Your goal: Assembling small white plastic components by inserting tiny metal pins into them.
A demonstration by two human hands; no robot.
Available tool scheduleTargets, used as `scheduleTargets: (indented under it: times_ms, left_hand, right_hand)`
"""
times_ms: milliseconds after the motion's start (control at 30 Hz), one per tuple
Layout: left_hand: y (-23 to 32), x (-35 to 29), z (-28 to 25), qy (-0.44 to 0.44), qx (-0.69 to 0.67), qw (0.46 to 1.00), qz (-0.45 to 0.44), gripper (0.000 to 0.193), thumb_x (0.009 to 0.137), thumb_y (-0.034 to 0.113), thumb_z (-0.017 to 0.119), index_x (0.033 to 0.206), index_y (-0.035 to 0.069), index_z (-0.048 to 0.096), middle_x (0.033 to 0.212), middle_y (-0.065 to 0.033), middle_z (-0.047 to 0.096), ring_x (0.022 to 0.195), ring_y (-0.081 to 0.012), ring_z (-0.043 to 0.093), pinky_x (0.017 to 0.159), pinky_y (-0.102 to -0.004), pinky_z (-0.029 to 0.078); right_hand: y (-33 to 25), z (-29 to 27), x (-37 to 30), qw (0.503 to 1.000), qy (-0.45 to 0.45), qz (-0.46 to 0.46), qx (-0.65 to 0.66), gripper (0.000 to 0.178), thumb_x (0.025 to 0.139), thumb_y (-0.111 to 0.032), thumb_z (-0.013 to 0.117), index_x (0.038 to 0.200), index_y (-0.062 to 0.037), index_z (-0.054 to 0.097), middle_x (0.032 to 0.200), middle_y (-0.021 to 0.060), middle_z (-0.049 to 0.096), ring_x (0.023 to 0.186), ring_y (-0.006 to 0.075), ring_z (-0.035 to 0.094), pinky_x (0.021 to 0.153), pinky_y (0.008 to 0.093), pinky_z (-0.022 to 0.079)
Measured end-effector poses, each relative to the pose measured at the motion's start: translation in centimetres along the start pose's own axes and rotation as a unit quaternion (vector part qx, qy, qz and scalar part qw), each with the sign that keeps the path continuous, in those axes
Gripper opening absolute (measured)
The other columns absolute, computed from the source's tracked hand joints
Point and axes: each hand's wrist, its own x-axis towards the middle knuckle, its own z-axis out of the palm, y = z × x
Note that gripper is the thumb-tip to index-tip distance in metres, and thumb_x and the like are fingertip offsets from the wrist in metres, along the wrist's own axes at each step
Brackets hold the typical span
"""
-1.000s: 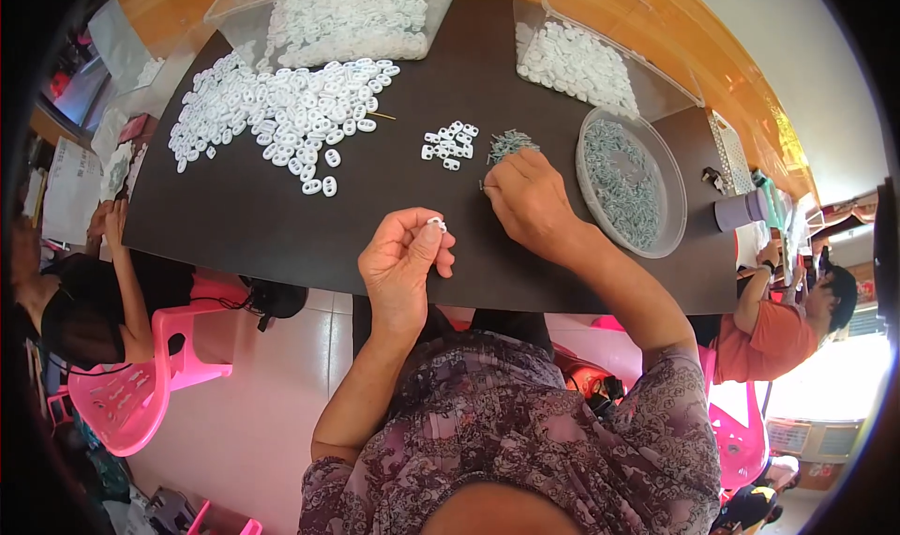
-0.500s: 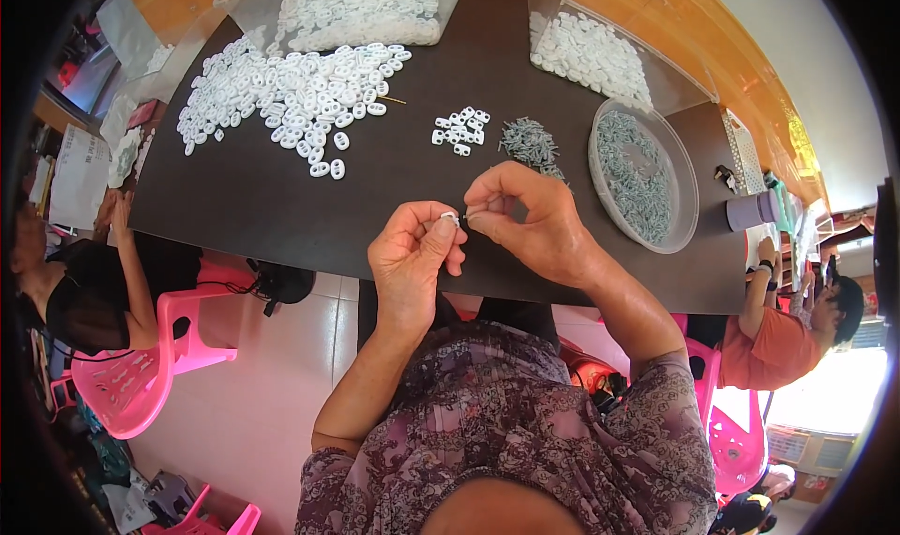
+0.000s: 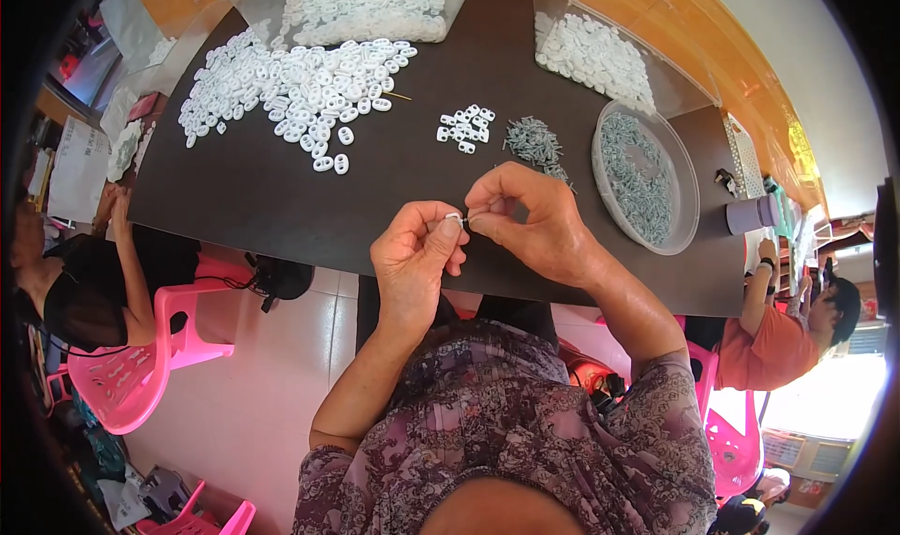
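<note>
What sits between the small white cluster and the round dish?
A loose pile of small grey parts lies between the small white cluster and the round dish, on the dark table, head view.

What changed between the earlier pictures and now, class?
The right hand left the small grey pile on the table and came back to meet the left hand, which keeps pinching a small white piece. The white piles and round tray stayed put.

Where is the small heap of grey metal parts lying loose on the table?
In the head view, the grey heap lies right of centre, between the small white cluster and the round tray.
</note>
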Motion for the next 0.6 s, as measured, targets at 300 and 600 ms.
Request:
scheduleTargets:
  times_ms: [300,600]
  left_hand:
    - [-0.05,0.04,-0.09,-0.002,0.007,1.000,-0.005,0.010,0.089,0.008,0.059,0.091,-0.002,0.059,0.075,-0.0063,0.060,0.058,-0.0086,0.052,0.051,-0.0208,0.044]
    - [-0.26,-0.01,-0.06,0.004,0.012,1.000,-0.006,0.010,0.089,0.009,0.059,0.091,-0.001,0.059,0.075,-0.0056,0.060,0.059,-0.0082,0.052,0.051,-0.0206,0.044]
  right_hand:
    - [0.31,0.17,0.17,1.000,-0.006,-0.009,-0.015,0.012,0.076,0.000,0.064,0.086,-0.0002,0.058,0.078,0.0089,0.056,0.067,0.0156,0.059,0.060,0.0277,0.049]
    - [0.31,0.24,0.40,1.000,-0.016,-0.012,-0.023,0.012,0.075,0.000,0.065,0.085,-0.0004,0.059,0.077,0.0098,0.057,0.066,0.0176,0.060,0.059,0.0288,0.050]
